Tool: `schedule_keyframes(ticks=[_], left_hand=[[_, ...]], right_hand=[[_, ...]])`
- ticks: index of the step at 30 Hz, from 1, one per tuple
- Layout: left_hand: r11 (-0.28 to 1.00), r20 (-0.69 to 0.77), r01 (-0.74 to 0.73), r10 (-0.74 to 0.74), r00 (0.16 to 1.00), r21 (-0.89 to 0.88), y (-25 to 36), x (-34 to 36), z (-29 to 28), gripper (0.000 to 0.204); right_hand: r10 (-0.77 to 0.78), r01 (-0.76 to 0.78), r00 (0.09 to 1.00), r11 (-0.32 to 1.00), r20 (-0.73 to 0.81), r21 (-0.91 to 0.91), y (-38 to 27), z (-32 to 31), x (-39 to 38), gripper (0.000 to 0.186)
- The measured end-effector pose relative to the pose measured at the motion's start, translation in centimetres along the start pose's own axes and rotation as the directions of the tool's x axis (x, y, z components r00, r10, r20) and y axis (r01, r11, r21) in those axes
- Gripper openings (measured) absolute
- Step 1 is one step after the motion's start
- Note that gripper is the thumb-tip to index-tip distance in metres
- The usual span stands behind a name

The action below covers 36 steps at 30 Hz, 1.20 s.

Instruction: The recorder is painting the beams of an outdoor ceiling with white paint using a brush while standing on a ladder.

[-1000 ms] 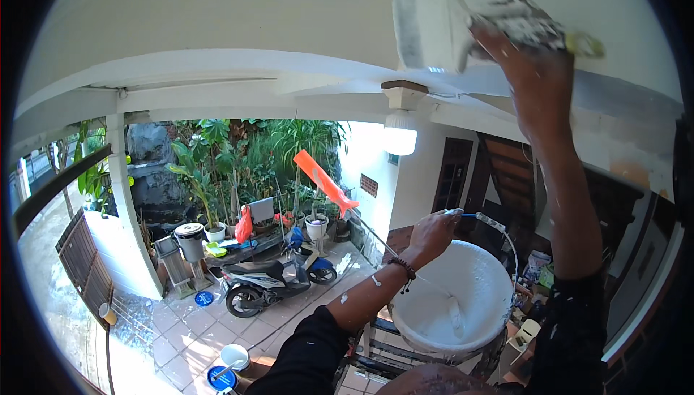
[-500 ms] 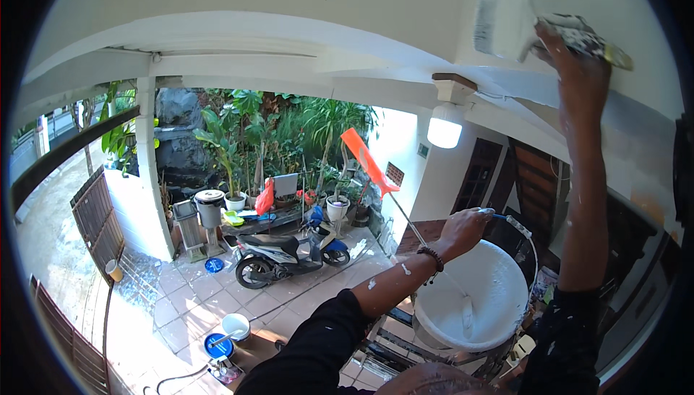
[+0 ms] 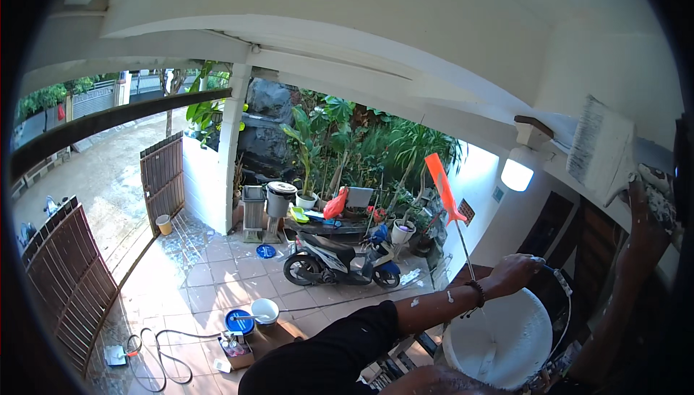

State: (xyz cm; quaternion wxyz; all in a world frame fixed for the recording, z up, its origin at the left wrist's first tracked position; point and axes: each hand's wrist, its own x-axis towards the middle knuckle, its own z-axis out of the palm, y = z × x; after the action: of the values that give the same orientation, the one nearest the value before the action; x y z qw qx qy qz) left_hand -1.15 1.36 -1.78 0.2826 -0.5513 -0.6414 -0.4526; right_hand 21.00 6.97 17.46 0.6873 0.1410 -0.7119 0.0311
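My right hand (image 3: 645,232), at the far right, is closed round the paint-smeared handle of a wide paintbrush (image 3: 601,146). The white bristles point up and left, close to the pale wall and beam; I cannot tell whether they touch. My left hand (image 3: 515,276) grips the handle of a bucket (image 3: 531,315) at the lower right. White paint coats the inside of the bucket, and a pale stick-like shape lies in it. White spots dot my left forearm, and a dark beaded bracelet circles the wrist.
A lit lamp (image 3: 517,169) hangs below the ceiling beam (image 3: 325,41). An orange-headed pole (image 3: 442,185) rises beside my left hand. Below are a parked motor scooter (image 3: 340,259), a white pail (image 3: 265,311), a blue lid (image 3: 239,321), a hose (image 3: 163,351) and metal gates (image 3: 69,279).
My view has turned left, so the scene sits further right. The brush and my right hand now appear lower and nearer the right rim. Both hands keep their hold.
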Motion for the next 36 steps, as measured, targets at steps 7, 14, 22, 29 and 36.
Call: schedule_keyframes(ticks=[7, 14, 22, 29, 36], left_hand=[[0.999, -0.004, -0.042, 0.042, 0.999, 0.016, 0.6, 0.3, 0.4, 0.014], [0.998, 0.056, 0.025, -0.029, 0.998, 0.059, 0.2, 0.0, -1.2, 0.025], [0.999, -0.009, -0.044, 0.044, 0.999, -0.026, 1.0, 0.1, -0.6, 0.018], [0.999, 0.047, -0.01, 0.008, 0.999, 0.034, 0.1, 0.1, -0.9, 0.019], [0.998, 0.03, -0.014, 0.012, 0.999, 0.063, 0.4, -0.1, -1.3, 0.021]], right_hand=[[-0.042, 0.042, 0.998, 0.999, -0.045, -0.011, -2.4, 3.9, 4.8, 0.033], [-0.203, 0.213, 0.97, 0.974, -0.133, 0.071, -10.1, 10.9, 12.3, 0.04], [-0.342, 0.308, 0.931, 0.923, -0.125, -0.233, -10.7, 17.5, 19.8, 0.038], [-0.293, 0.27, 0.942, 0.951, -0.165, -0.15, -19.2, 24.1, 22.4, 0.034], [-0.313, 0.414, 0.833, 0.899, -0.457, 0.14, -24.1, 25.3, 25.4, 0.034]])
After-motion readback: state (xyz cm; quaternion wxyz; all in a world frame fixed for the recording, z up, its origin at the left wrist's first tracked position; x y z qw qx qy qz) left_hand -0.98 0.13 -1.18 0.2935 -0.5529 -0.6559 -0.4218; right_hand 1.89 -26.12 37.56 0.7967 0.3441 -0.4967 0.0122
